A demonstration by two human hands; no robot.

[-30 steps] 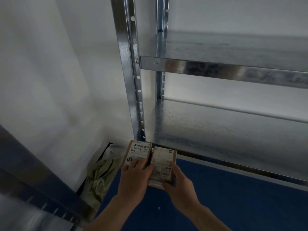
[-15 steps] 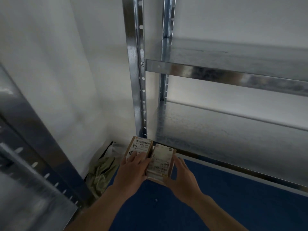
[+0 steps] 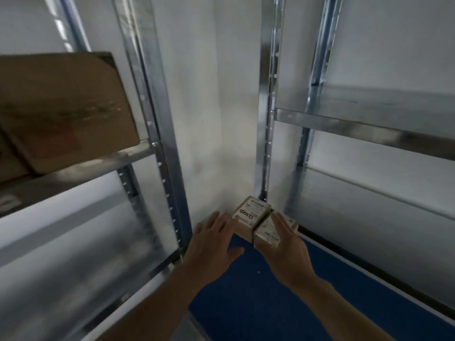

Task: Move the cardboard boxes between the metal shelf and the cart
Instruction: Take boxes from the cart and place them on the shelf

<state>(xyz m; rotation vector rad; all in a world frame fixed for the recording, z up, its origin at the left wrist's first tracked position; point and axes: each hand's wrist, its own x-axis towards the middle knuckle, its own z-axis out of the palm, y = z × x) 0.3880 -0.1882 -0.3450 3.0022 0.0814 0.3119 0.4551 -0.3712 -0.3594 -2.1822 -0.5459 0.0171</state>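
As my left hand (image 3: 214, 244) spreads fingers wide beside one cardboard box (image 3: 253, 214), my right hand (image 3: 288, 252) rests straight fingers atop the second box (image 3: 267, 233), cornered between metal shelves (image 3: 344, 120); blue floor (image 3: 258, 303) lies open behind.

Left small box (image 3: 251, 216) and right small box (image 3: 268, 233) touch, low in the corner.
Both are tan with white printed labels facing up, side by side near the right shelf (image 3: 369, 124) post; a big brown box (image 3: 64, 107) sits tilted on the left shelf (image 3: 98, 163).
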